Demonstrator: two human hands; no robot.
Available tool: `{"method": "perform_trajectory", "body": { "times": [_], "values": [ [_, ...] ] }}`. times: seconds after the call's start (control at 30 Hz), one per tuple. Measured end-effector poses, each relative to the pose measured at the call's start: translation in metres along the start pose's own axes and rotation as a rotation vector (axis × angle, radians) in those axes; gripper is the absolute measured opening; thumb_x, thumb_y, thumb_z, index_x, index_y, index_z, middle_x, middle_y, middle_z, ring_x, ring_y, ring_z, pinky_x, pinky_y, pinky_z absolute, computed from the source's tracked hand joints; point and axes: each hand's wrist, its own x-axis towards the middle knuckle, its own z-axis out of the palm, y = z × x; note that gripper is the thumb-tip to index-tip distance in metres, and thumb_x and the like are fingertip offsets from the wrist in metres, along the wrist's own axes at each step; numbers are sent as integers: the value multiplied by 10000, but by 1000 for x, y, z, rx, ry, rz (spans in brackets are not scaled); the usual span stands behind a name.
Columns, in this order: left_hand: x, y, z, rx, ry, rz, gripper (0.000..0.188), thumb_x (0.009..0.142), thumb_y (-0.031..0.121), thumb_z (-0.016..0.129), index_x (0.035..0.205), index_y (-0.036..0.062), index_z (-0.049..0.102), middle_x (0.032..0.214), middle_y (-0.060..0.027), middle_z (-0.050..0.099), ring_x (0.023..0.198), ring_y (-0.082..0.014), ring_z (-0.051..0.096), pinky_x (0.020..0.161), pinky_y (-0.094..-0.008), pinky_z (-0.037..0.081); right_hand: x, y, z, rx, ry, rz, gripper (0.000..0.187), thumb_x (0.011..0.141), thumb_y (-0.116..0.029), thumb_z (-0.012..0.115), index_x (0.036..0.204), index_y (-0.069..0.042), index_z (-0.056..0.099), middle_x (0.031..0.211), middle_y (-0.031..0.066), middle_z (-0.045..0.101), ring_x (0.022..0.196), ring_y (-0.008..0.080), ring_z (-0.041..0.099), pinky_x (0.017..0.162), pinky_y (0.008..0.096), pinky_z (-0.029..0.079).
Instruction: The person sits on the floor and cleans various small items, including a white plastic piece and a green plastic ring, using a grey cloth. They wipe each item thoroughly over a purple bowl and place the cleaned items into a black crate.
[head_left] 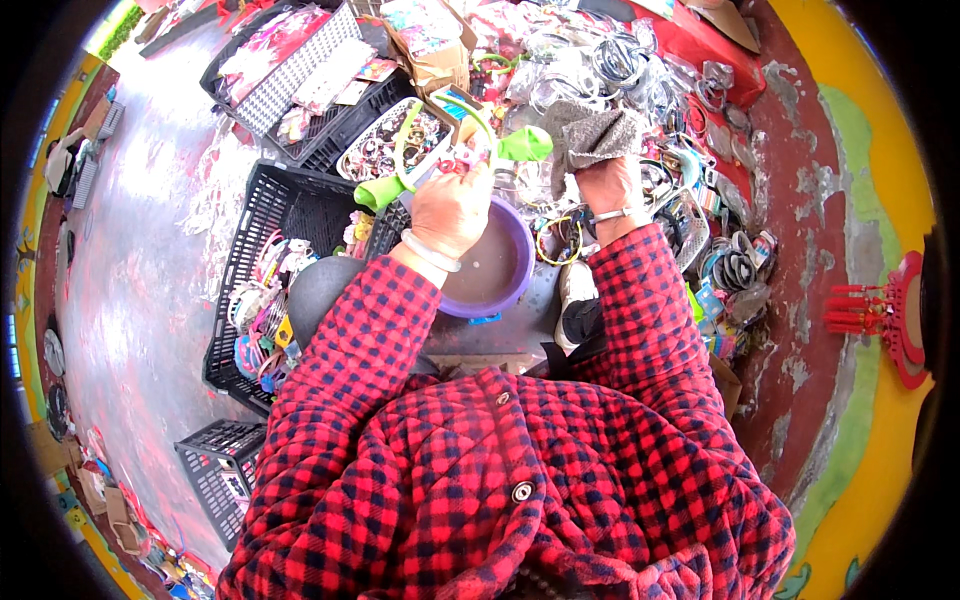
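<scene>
Standing at the left, a large black crate (240, 245) holds a jumble of colourful accessories (268, 310). To its right, a purple basin (524, 250) contains cloudy liquid. Over the basin's far side, the left hand (450, 212) has its fingers closed on a green headband (524, 143) with floppy ends. Further right, the right hand (607, 187) grips a crumpled grey cloth (597, 137) in its fingers. A pale bangle (430, 251) circles the left wrist.

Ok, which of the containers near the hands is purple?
The round basin, its left edge partly hidden behind the left hand. Its colour and curve set it apart: the crate to its left is black and angular.
</scene>
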Motion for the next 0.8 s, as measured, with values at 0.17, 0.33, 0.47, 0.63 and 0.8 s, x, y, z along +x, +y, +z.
{"method": "perform_trajectory", "body": {
  "times": [0.17, 0.33, 0.47, 0.63, 0.8],
  "values": [
    [2, 2, -3, 70, -111, 207, 134, 743, 124, 523, 856, 79, 577, 571, -58, 561, 581, -212, 566, 637, -335, 413, 10, -12, -26, -708, -366, -174, 432, 800, -362, 612, 1079, -38, 550, 1007, 54, 605, 909, 169, 562, 813, 327, 442],
    [4, 11, -6, -22, -111, 280, 148, 733, 129, 535, 864, 83, 585, 607, -44, 572, 604, -218, 564, 698, -336, 395, -11, 18, -18, -827, -462, 287, 457, 778, -298, 664, 1101, 2, 544, 995, 59, 596, 894, 127, 556, 812, 259, 436],
    [3, 10, -11, -182, -114, 246, 174, 722, 133, 553, 884, 84, 590, 638, -35, 564, 639, -206, 554, 714, -329, 390, -23, 29, -1, -419, -300, 308, 257, 801, -97, 607, 1037, -1, 576, 944, 80, 625, 842, 156, 597, 778, 272, 468],
    [7, 9, -11, -129, -68, 276, 127, 716, 141, 546, 819, 88, 599, 664, -36, 540, 744, -187, 535, 777, -346, 372, -19, 21, -1, -474, -320, 327, 246, 778, -37, 567, 1022, -13, 581, 939, 66, 620, 832, 143, 594, 745, 268, 469],
    [2, 14, -1, 25, -172, 352, 86, 670, 152, 527, 695, 87, 578, 658, -34, 546, 757, -194, 531, 817, -371, 362, -14, 40, -11, -1650, -131, -82, 310, 715, -175, 569, 935, 42, 570, 797, 262, 596, 798, 385, 591, 750, 408, 456]
  ]
}}
